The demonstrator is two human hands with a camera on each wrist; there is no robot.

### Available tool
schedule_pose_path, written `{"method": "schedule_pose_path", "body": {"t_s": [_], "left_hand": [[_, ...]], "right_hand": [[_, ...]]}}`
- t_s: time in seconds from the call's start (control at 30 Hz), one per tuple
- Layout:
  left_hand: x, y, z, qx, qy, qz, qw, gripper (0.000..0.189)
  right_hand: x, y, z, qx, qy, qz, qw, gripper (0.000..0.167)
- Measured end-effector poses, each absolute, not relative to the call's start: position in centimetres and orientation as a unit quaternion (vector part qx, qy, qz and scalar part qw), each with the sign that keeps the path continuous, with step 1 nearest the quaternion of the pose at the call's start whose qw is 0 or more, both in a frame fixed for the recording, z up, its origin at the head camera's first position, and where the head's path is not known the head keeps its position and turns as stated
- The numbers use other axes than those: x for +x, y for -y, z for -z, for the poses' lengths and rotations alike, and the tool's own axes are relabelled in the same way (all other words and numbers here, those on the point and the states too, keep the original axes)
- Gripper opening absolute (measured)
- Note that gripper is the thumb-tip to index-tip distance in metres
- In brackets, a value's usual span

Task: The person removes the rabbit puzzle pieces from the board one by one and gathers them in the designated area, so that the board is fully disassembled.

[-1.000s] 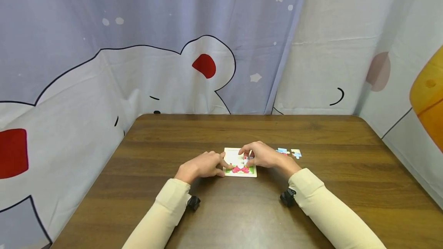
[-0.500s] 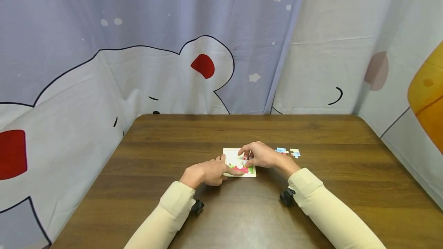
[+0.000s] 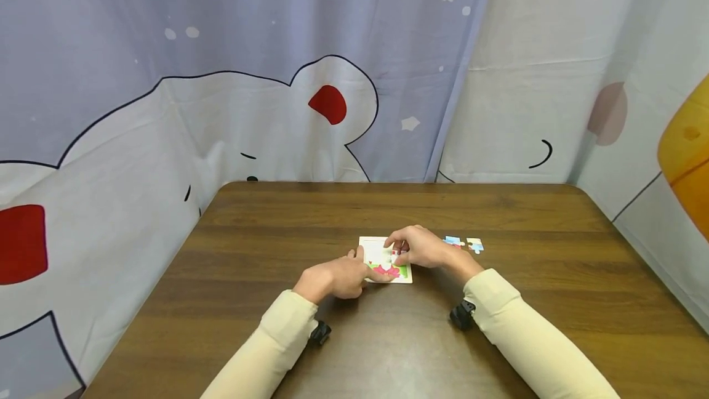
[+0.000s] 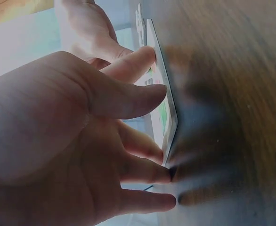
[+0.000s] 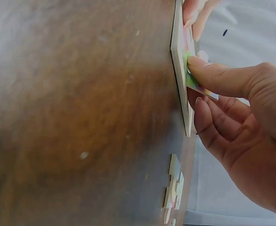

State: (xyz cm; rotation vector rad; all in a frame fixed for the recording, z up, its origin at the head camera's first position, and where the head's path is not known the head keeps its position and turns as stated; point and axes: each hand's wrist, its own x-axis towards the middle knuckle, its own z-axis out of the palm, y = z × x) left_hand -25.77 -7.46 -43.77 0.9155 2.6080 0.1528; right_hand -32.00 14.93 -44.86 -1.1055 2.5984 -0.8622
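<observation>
A small jigsaw puzzle board (image 3: 373, 242) with a pale rim lies on the table; pink and green pieces fill its near side. My left hand (image 3: 344, 277) reaches over its left side, the index finger stretched across the near pieces. In the left wrist view, the thumb (image 4: 150, 100) is beside the board's edge and the other fingers extend along its side. My right hand (image 3: 425, 248) is over the board's right half. Its thumb and fingers pinch a jigsaw piece (image 5: 211, 94), tilted up at the board in the right wrist view. The fingers partly cover the picture.
Loose jigsaw pieces (image 3: 474, 245) lie on the brown wooden table (image 3: 526, 300), right of the board and behind the right hand. Printed curtains (image 3: 410, 66) hang behind the table's far edge and along its sides.
My left hand has shifted rightward and slightly nearer, its index finger sliding right across the near pieces. The right hand stays almost in place with its jigsaw piece.
</observation>
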Motion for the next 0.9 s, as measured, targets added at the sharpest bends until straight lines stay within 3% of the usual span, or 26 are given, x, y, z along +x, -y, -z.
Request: {"method": "schedule_pose_path", "body": {"t_s": [0.27, 0.63, 0.9], "left_hand": [[-25.8, 7.4, 43.7, 0.318, -0.925, -0.066, 0.197, 0.059], [-25.8, 7.3, 43.8, 0.329, -0.925, -0.049, 0.185, 0.052], [-25.7, 7.3, 43.7, 0.323, -0.926, -0.063, 0.184, 0.052]], "right_hand": [[-32.4, -15.3, 44.7, -0.348, -0.873, 0.326, 0.103, 0.03], [-32.4, -16.1, 44.4, -0.329, -0.869, 0.352, 0.112, 0.028], [-32.4, -19.2, 43.7, -0.314, -0.865, 0.379, 0.101, 0.022]]}}
